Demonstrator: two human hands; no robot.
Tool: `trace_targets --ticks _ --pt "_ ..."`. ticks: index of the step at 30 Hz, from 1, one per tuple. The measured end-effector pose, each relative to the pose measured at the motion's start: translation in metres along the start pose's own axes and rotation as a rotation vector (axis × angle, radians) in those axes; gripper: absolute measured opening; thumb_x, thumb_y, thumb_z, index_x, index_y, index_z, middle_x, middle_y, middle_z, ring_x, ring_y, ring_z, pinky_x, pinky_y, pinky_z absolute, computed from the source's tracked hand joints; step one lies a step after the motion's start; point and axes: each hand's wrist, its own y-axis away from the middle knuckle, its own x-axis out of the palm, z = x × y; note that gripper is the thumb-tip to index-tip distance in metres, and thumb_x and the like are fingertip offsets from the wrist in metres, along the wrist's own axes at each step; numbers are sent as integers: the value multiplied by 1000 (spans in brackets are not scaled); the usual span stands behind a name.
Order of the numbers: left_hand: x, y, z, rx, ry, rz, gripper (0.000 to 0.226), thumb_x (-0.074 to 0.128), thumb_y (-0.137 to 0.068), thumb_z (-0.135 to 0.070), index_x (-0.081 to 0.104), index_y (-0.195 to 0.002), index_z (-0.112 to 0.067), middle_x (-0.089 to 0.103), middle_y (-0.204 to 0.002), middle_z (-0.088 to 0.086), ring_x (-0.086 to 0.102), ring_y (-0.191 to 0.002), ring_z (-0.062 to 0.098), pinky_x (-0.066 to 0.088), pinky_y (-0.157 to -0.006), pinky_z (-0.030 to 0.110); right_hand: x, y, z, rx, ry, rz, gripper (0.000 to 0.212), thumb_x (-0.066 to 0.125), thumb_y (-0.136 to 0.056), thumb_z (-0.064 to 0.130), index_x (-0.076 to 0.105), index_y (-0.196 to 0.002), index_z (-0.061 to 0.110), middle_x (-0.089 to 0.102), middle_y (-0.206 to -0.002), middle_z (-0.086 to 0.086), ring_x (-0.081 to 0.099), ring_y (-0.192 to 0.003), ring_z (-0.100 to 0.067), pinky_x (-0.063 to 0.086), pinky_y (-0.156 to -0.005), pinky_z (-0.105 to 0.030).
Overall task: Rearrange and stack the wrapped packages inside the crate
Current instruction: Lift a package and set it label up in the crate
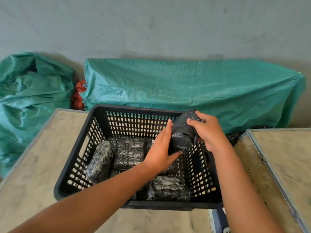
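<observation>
Fingers [166, 130] of the left hand [159, 148] lie flat against the wrapped package [182, 133]; the right hand [208, 133] curls round its top. It hangs tilted over the crate [200, 175], right side. Lower it slowly and lay it flat.

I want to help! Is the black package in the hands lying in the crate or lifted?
Lifted: right hand grips, left hand supports the black plastic-wrapped package tilted above the black slotted plastic crate's right side.

Package [169, 169] mostly hidden under left forearm [101, 197]; right table [286, 158] cut by the edge
</observation>
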Motion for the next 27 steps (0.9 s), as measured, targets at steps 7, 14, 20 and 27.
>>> trace_targets --ticks 7,14,20,27 --pt "-35 -2 14 231 -19 -137 77 62 -98 -19 20 -160 -40 36 -140 11 45 -121 -5 43 -101 14 -6 17 6 9 -104 288 71 70 -94 39 34 -155 41 60 -132 8 78 -90 -19 64 -64 -39" --pt "-54 -19 22 -210 476 -87 59 55 -102 -6 53 -133 -57 57 -133 -12 60 -112 -5 53 -89 13 8 21 -44 -324 303 296 103 86 -78 38 25 -160 40 25 -163 13 10 -154 -14 18 -121 -43" --pt "-39 -22 57 -397 497 95 55 47 -107 -15 36 -152 -44 52 -129 -44 49 -123 -15 43 -106 20 16 7 -81 -156 290 418 124 91 -59 50 22 -161 32 33 -156 19 27 -141 2 29 -113 -25" --pt "-9 -17 98 -492 145 216 70 48 -106 -33 5 -160 -44 6 -169 1 0 -149 11 32 -111 28 50 -11 -123 -55 421 428 120 93 -70 33 18 -163 26 31 -163 -2 32 -147 -21 31 -118 -35"
